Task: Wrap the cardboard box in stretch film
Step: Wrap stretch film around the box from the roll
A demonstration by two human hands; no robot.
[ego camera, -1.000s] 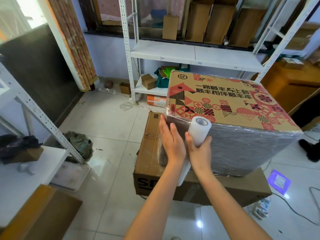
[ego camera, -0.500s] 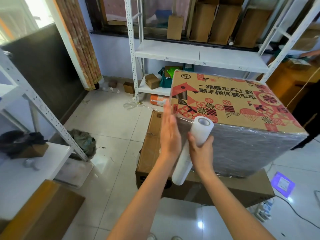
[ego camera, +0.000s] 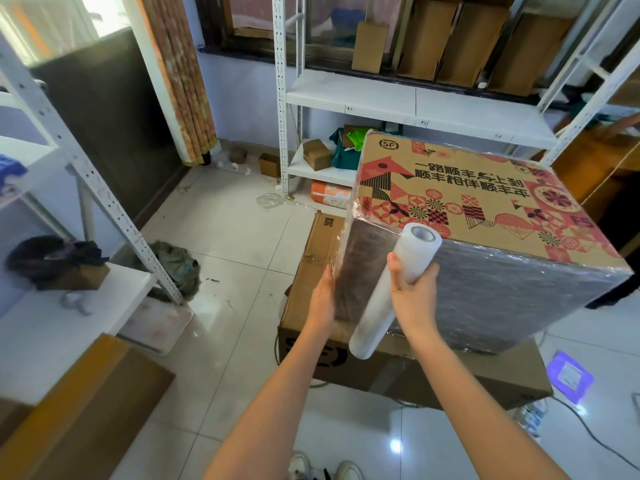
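left hand (ego camera: 323, 296) fingers behind film, shelf (ego camera: 415, 105) top cut off

Glossy white tiled floor (ego camera: 221, 244) carries a long flat brown cardboard carton (ego camera: 311, 271); the film-wrapped printed cardboard box (ego camera: 485, 216) sits on top of it. Crumpled olive-green cloth (ego camera: 176, 268) by left rack leg. White metal shelving rack (ego camera: 282, 133) stands at far edge. Small brown box (ego camera: 269, 164) beside it.
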